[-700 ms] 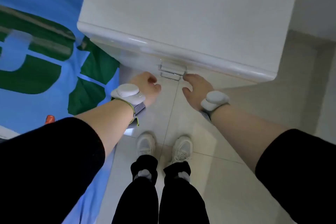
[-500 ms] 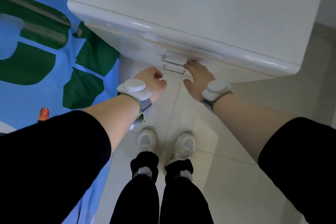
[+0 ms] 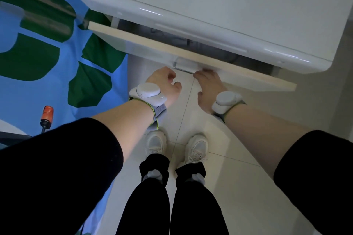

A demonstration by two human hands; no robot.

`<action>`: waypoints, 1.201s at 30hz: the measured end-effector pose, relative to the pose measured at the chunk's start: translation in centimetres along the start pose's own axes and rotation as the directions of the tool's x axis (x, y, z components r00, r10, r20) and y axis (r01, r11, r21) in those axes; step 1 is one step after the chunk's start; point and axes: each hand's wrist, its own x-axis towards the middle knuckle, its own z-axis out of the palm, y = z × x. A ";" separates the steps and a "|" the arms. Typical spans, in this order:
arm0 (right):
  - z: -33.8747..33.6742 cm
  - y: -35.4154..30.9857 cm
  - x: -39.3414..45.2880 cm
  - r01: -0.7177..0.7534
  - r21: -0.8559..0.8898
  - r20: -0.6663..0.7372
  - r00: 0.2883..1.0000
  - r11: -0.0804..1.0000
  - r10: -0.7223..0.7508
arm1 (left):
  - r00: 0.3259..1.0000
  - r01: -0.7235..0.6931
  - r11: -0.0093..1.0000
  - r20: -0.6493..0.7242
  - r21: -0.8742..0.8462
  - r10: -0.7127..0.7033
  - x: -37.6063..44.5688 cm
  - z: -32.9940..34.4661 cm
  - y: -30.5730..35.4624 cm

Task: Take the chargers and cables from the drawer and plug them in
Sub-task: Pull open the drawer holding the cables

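A white cabinet (image 3: 210,2) stands in front of me, its top drawer (image 3: 145,41) pulled partly out. In the dark gap behind the drawer front lie dim cable shapes (image 3: 188,41); I cannot make out chargers. My right hand (image 3: 209,89) grips the metal drawer handle (image 3: 183,66) from below with hooked fingers. Just left of the handle, my left hand (image 3: 165,85) hovers with its fingers curled in and nothing in them, not touching the drawer. Both wrists carry white trackers.
A blue and green banner (image 3: 47,53) covers the left side. An orange-capped object (image 3: 47,114) sticks up by my left sleeve. My white shoes (image 3: 177,145) stand on pale floor tiles (image 3: 238,187) below the drawer.
The drawer was closed before; my right hand has pulled it out toward me by the handle. My left hand stays curled beside the handle.
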 end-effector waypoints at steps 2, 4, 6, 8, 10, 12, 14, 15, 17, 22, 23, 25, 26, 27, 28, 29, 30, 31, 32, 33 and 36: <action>0.4 -0.6 -0.9 -0.006 0.001 0.054 0.999 1.000 0.006 | 1.000 -0.022 1.000 -0.011 0.002 0.022 -0.9 -0.3 0.2; 0.5 -1.3 -1.9 -0.013 0.026 0.081 0.997 1.000 0.011 | 0.996 -0.071 0.997 -0.050 0.032 0.073 -1.8 -0.7 0.6; 0.4 -2.1 -3.2 -0.013 0.102 0.002 1.000 0.995 0.013 | 0.975 -0.163 0.982 -0.137 0.092 0.175 -2.7 -1.3 1.2; -0.1 -2.9 -4.6 0.049 0.198 -0.179 0.984 0.979 -0.013 | 0.919 -0.278 0.945 -0.239 0.172 0.314 -3.2 -2.1 2.0; -1.0 -3.3 -5.4 0.146 0.212 -0.377 0.924 0.966 -0.057 | 0.849 -0.378 0.887 -0.283 0.265 0.446 -3.2 -2.7 2.7; -1.9 -2.9 -5.1 0.153 0.166 -0.495 0.867 0.974 -0.052 | 0.852 -0.385 0.852 -0.218 0.354 0.475 -2.4 -3.0 2.8; -2.5 -2.0 -4.5 0.019 0.135 -0.430 0.902 0.991 0.042 | 0.920 -0.322 0.842 -0.066 0.433 0.386 -1.5 -3.0 2.4; -2.6 -1.5 -4.2 -0.065 0.126 -0.342 0.934 0.990 0.104 | 0.937 -0.309 0.837 -0.007 0.452 0.350 -1.3 -2.9 2.2; -2.5 -0.8 -4.0 -0.151 0.127 -0.201 0.964 0.980 0.174 | 0.948 -0.300 0.847 0.039 0.438 0.316 -1.2 -2.9 2.1; -2.5 -1.1 -4.2 -0.208 0.125 -0.135 0.965 0.970 0.224 | 0.955 -0.297 0.763 0.185 0.575 0.233 -1.3 -3.3 2.7; -2.4 -1.0 -4.3 -0.214 0.117 -0.117 0.967 0.970 0.228 | 0.953 -0.301 0.745 0.220 0.595 0.209 -1.3 -3.4 2.8; -1.9 -0.9 -4.7 -0.220 0.097 -0.059 0.972 0.971 0.226 | 0.945 -0.308 0.725 0.283 0.616 0.162 -1.7 -3.3 2.5; -1.6 -0.9 -4.8 -0.216 0.085 -0.027 0.975 0.973 0.219 | 0.943 -0.307 0.727 0.296 0.614 0.149 -2.0 -3.1 2.2; -1.3 -0.9 -4.9 -0.214 0.077 0.005 0.977 0.974 0.215 | 0.949 -0.282 0.740 0.293 0.610 0.120 -2.3 -3.0 2.1; -1.0 -1.0 -5.1 -0.217 0.072 0.037 0.976 0.973 0.215 | 0.955 -0.245 0.752 0.284 0.612 0.080 -2.7 -2.9 1.9; -0.8 -1.0 -5.2 -0.220 0.071 0.069 0.974 0.973 0.216 | 0.961 -0.213 0.759 0.272 0.616 0.050 -3.0 -2.7 1.6; -0.4 -1.1 -5.3 -0.221 0.073 0.104 0.972 0.973 0.213 | 0.962 -0.200 0.756 0.272 0.623 0.030 -3.3 -2.5 1.3; 0.0 -1.2 -5.5 -0.217 0.074 0.141 0.969 0.973 0.205 | 0.959 -0.201 0.750 0.283 0.630 0.019 -3.4 -2.2 0.9; 0.3 -1.3 -5.7 -0.214 0.075 0.179 0.964 0.974 0.198 | 0.954 -0.210 0.742 0.299 0.637 0.014 -3.5 -1.9 0.5; 0.7 -1.5 -5.9 -0.214 0.082 0.214 0.958 0.973 0.192 | 0.948 -0.218 0.738 0.319 0.639 0.004 -3.7 -1.7 0.0; 1.4 -1.9 -6.4 -0.234 0.111 0.304 0.933 0.966 0.191 | 0.931 -0.223 0.731 0.362 0.645 -0.035 -4.4 -0.9 -1.2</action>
